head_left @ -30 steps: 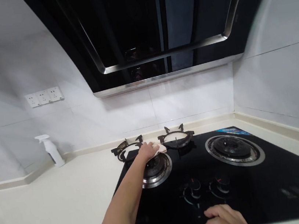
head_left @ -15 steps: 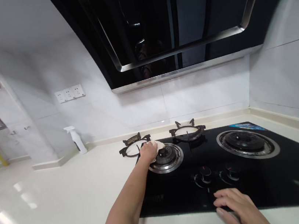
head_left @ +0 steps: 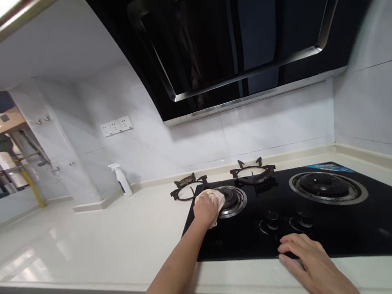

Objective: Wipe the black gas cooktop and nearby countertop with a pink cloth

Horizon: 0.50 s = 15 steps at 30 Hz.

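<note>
My left hand (head_left: 207,209) is closed on a white cloth (head_left: 214,197) and presses it against the near left rim of the left burner (head_left: 233,199) on the black glass hob (head_left: 338,224). My right hand (head_left: 309,262) lies flat with fingers spread on the hob's front edge, just below the two control knobs (head_left: 287,222). The right burner (head_left: 327,187) stands bare.
Two removed pan supports (head_left: 189,188) (head_left: 254,172) lie at the back, one on the cream worktop (head_left: 95,239), one on the hob. A white spray bottle (head_left: 121,179) stands by the wall. The black extractor hood (head_left: 239,38) hangs overhead. Wall sockets (head_left: 116,125) sit on the left.
My left hand slid the cloth from the far side of the left burner toward its near left rim. The view swung left and pulled back. My right hand stayed on the front edge.
</note>
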### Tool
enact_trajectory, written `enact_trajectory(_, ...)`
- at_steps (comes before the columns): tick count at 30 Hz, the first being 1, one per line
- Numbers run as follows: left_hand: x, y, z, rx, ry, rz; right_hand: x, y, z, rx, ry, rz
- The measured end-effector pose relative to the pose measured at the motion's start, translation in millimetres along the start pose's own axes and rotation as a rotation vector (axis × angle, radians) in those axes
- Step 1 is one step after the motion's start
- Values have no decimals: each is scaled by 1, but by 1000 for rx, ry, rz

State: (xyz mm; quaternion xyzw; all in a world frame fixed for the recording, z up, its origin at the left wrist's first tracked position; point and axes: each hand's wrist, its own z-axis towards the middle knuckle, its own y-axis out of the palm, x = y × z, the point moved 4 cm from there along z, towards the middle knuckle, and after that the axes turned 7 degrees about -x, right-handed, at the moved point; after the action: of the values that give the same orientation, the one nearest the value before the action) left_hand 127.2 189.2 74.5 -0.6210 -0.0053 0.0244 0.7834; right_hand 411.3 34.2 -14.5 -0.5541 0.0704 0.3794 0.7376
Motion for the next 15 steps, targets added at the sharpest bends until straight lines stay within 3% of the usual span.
enact_trajectory(9, 20, -3, -58, 30, 154, -107, -2, 3, 2, 61, -73, -19)
enact_trajectory(15, 7, -1, -53, 2, 87, -49, -7, -1, -1, 137, -137, -67)
